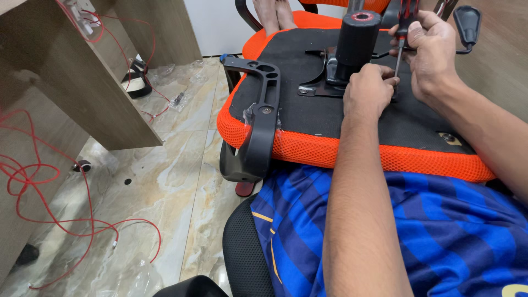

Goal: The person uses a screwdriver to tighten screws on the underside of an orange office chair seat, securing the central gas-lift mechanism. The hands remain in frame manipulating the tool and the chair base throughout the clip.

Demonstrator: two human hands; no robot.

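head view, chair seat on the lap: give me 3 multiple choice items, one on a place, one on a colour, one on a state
1. Where is the black armrest?
A. on the seat's left edge
B. on the floor
C. on the wooden desk

2. What colour is the seat's mesh edge?
A. green
B. orange
C. white

3. What is the right hand doing?
A. resting open
B. gripping a screwdriver
C. holding a cable

Answers:
1 A, it is fixed along that edge.
2 B, the mesh is bright orange.
3 B, its fingers wrap the handle, with the left hand at the tip.

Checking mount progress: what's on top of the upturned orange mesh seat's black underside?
On the black underside of the orange mesh seat: a metal bracket plate with a black cylinder upright. Left hand covers the plate's right edge and the screwdriver tip.
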